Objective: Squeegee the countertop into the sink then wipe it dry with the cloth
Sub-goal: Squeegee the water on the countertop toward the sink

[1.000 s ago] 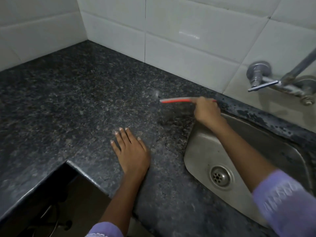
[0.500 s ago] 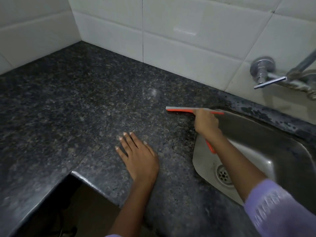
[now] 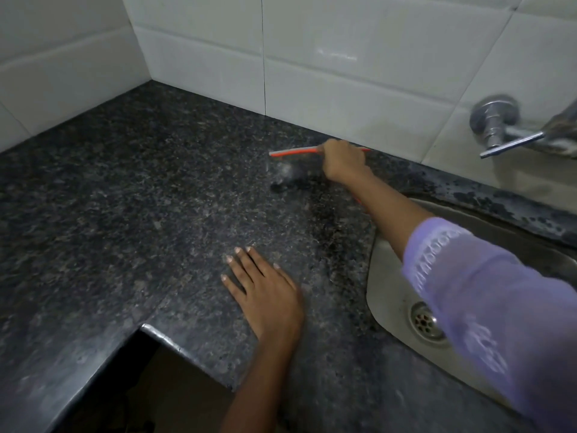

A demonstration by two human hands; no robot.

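My right hand (image 3: 342,162) is closed around an orange squeegee (image 3: 293,151), whose blade lies near the back wall on the dark speckled granite countertop (image 3: 140,198). A small wet patch (image 3: 285,178) glistens just in front of the blade. The steel sink (image 3: 384,276) with its round drain (image 3: 424,321) sits to the right, partly hidden by my purple sleeve. Flat on the counter near the front edge rests my left hand (image 3: 265,292), fingers spread and holding nothing. No cloth is in view.
White tiled walls (image 3: 343,57) meet in a corner at the back left. A chrome tap (image 3: 499,129) juts from the wall above the sink. The counter's front edge has a notch (image 3: 156,334) with dark space below it.
My right hand has carried the squeegee from the sink's rim back and left toward the wall. The left hand has stayed flat on the counter.
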